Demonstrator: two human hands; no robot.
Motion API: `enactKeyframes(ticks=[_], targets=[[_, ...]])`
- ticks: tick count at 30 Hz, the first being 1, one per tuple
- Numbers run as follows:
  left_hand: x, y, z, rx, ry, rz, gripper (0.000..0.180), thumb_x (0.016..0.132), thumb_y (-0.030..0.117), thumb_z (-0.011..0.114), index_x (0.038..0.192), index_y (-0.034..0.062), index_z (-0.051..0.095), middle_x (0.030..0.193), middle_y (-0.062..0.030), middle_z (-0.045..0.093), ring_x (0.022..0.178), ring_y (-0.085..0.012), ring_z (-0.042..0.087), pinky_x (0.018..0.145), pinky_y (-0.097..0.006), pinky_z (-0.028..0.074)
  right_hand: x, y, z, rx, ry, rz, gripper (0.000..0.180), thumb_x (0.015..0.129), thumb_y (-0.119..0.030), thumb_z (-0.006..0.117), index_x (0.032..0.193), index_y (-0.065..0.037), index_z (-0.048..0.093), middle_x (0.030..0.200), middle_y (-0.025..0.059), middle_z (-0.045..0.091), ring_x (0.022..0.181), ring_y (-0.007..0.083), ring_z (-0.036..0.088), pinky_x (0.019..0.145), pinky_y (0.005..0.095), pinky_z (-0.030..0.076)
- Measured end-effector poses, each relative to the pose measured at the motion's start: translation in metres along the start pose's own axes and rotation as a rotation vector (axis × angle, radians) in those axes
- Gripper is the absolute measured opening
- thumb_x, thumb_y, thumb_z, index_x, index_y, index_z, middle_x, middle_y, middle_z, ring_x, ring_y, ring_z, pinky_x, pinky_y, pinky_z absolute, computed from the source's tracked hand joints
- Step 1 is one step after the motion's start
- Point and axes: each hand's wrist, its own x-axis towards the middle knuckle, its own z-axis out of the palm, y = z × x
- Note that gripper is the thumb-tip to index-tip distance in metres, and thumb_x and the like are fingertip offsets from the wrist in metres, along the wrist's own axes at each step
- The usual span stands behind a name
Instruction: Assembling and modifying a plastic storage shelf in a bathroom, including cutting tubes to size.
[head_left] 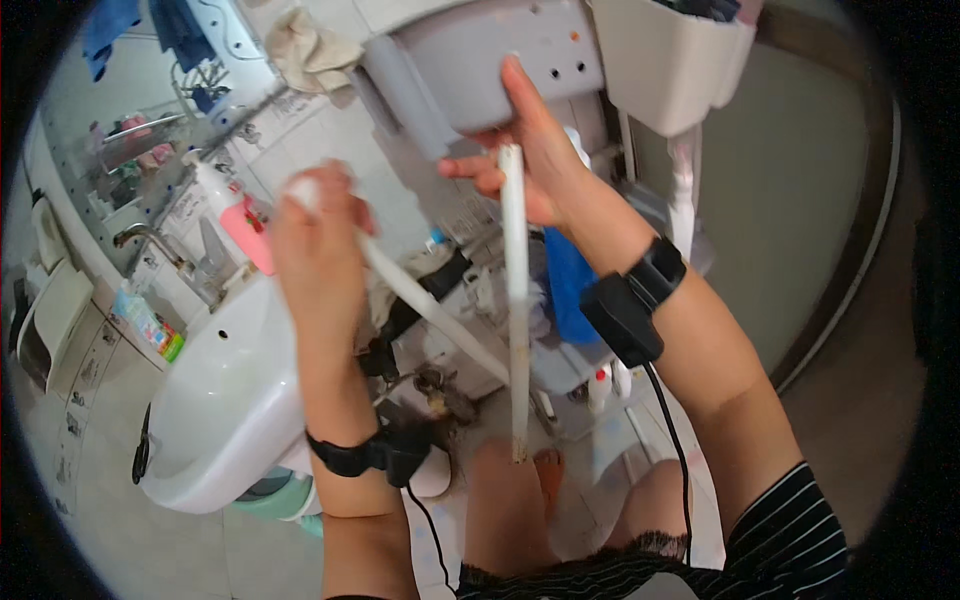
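A: We see our left hand (318, 240) at centre left of the frame, fingers clamped around the top of a long white plastic tube (425, 305) that slants down toward the middle.

B: Our right hand (525, 150), upper centre, presses a grey plastic box (480, 60) with its fingers spread apart; a second white rod (515, 300) hangs straight down just below its palm.

A: A white ceramic washbasin (220, 400) sits at lower left, a pink pump bottle (240, 220) above it.
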Motion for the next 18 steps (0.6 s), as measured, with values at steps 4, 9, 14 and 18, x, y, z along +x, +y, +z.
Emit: enactKeyframes(ticks=[4, 9, 14, 18], targets=[[0.009, -0.002, -0.011, -0.150, 0.323, -0.090, 0.036, 0.092, 0.036, 0.045, 0.085, 0.0027, 0.056, 0.065, -0.0027, 0.054, 0.052, -0.0074, 0.046, 0.045, -0.020, 0.035, 0.000, -0.003, -0.003, -0.019, -0.073, -0.016, 0.074, 0.075, -0.068, 0.049, 0.123, -0.011, 0.042, 0.112, 0.0070, 0.047, 0.076, 0.0316, 0.059, 0.035, 0.0201, 0.035], [0.003, -0.007, -0.039, -0.311, 0.574, 0.068, 0.041, 0.093, 0.038, 0.043, 0.090, -0.0023, 0.052, 0.067, -0.0058, 0.054, 0.054, -0.0086, 0.048, 0.042, -0.019, 0.035, -0.002, -0.003, -0.002, 0.001, -0.079, 0.033, 0.075, 0.075, -0.069, 0.047, 0.124, -0.012, 0.042, 0.110, 0.0051, 0.047, 0.076, 0.0307, 0.059, 0.033, 0.0188, 0.033], [-0.007, 0.014, -0.064, -0.332, 0.714, 0.104, 0.043, 0.093, 0.038, 0.043, 0.093, -0.0045, 0.050, 0.068, -0.0068, 0.053, 0.054, -0.0091, 0.047, 0.043, -0.020, 0.036, -0.011, -0.005, -0.001, 0.009, -0.040, 0.077, 0.080, 0.074, -0.069, 0.049, 0.126, -0.010, 0.040, 0.111, 0.0056, 0.045, 0.074, 0.0284, 0.061, 0.032, 0.0187, 0.031], [-0.004, 0.028, -0.079, -0.324, 0.765, 0.036, 0.044, 0.093, 0.039, 0.042, 0.094, -0.0047, 0.050, 0.070, -0.0082, 0.055, 0.054, -0.0103, 0.048, 0.044, -0.021, 0.036, -0.012, -0.005, 0.003, 0.002, -0.078, 0.049, 0.080, 0.073, -0.070, 0.051, 0.126, -0.010, 0.040, 0.112, 0.0067, 0.042, 0.075, 0.0292, 0.062, 0.032, 0.0187, 0.030]])
